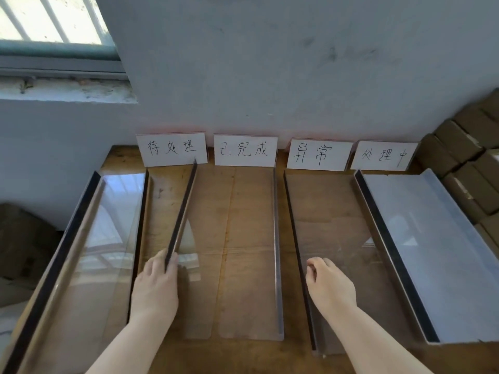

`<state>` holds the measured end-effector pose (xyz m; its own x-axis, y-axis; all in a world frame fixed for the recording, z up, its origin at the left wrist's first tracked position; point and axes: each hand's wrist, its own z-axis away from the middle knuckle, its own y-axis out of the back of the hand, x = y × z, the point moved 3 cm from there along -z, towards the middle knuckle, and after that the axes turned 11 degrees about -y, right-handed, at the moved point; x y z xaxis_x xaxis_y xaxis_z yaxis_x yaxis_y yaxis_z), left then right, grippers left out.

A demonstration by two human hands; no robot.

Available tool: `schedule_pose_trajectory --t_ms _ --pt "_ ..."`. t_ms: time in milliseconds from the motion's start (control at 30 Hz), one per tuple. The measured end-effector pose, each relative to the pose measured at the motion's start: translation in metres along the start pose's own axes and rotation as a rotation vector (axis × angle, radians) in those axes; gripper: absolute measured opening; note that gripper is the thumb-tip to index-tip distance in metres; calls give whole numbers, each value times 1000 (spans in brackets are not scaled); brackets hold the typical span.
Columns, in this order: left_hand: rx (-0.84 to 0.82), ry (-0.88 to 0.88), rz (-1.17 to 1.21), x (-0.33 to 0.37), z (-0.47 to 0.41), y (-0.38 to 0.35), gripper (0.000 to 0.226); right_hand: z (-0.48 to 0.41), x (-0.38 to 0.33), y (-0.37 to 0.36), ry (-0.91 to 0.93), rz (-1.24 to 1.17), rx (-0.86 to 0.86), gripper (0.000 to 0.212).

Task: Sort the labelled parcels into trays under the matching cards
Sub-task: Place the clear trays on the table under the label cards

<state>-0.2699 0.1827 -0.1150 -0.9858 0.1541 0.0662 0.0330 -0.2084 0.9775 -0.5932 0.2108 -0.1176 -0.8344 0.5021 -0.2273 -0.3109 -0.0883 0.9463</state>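
Left grip point(156, 284) pinches the near end of a dark-edged wall on the skewed tray point(181, 211), thumb on one side and fingers on the other. Right grip point(330, 286) holds nothing; its fingers curl loosely over the floor of the clear tray point(337, 233) below the third card point(318, 155), just beside that tray's left wall, and I cannot tell whether it touches.

By my reading, sorting proper has not begun. No parcel lies in any tray, and the layout looks unfinished. The skewed tray's wall runs aslant from the left grip up to the first card point(172, 149), so it is not yet squared under a card. The leftmost tray point(81, 265) sits mostly to the left of that card. A film-covered tray point(437, 252) lies below the fourth card point(383, 155). All four handwritten cards stand against the wall point(297, 76) at the back of the bench point(248, 354).

Stacked cardboard boxes point(469, 163), probably the parcels, wait at the bench's right end, well apart from both hands; their labels cannot be read from here. Every one remains to be placed.

Glare on the clear floors makes tray edges hard to judge, and they seem to overlap near the middle. Darker shapes point(24, 238) lie beyond the bench's left side, too dim to name.
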Motion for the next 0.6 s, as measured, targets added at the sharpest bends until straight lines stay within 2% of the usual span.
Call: schedule_pose_trajectory --t_ms 200,367,467,600 --pt "-60 -398 138 88 -8 -11 54 -23 14 -10 122 99 -175 50" --pt "-225 -507 79 129 -18 -45 63 -29 31 -21 151 210 -337 58" --pt "-325 -568 -17 145 -15 -60 68 -33 32 -24 169 246 -354 61" --pt "-349 -565 -44 163 -10 -66 68 -36 33 -26 180 266 -366 62"
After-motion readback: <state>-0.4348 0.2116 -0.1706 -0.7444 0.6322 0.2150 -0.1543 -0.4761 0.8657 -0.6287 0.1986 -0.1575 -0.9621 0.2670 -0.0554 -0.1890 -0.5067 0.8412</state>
